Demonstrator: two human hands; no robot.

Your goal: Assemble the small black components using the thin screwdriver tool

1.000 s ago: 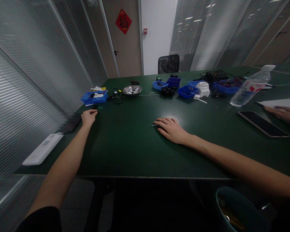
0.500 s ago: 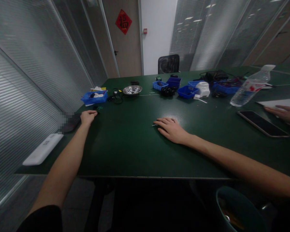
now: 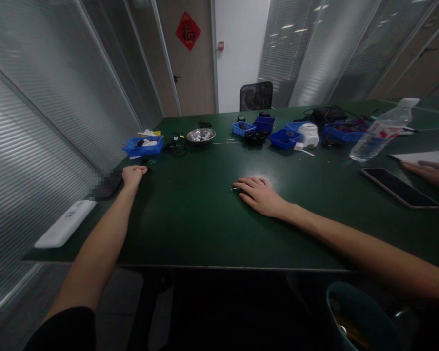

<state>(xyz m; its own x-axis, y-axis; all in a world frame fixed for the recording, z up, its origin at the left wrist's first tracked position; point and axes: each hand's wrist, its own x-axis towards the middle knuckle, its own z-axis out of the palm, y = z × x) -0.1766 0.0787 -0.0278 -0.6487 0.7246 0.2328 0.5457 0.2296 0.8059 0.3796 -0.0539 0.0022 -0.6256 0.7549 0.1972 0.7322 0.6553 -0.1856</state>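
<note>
My left hand [image 3: 132,175] reaches out over the left side of the green table [image 3: 190,214]. Its fingers are closed, and a small dark bit shows at the fingertips, too small to name. Just beyond it are some small dark and green pieces [image 3: 148,162]. Palm down on the middle of the table lies my right hand [image 3: 259,196], with fingers stretched out and slightly apart. A thin, shiny metal tip [image 3: 234,188] pokes out by its fingertips; the rest of that piece is hidden.
Blue trays [image 3: 143,146], a metal bowl [image 3: 201,136] and cables [image 3: 177,146] stand farther back. To the right are a tilted water bottle [image 3: 382,131], a phone [image 3: 398,187] and another person's hand [image 3: 429,171] on paper. A white box [image 3: 66,224] lies left, a bin [image 3: 362,312] below.
The fingers of my left hand have curled in more, with the hand at nearly the same place. My right hand has stayed still.
</note>
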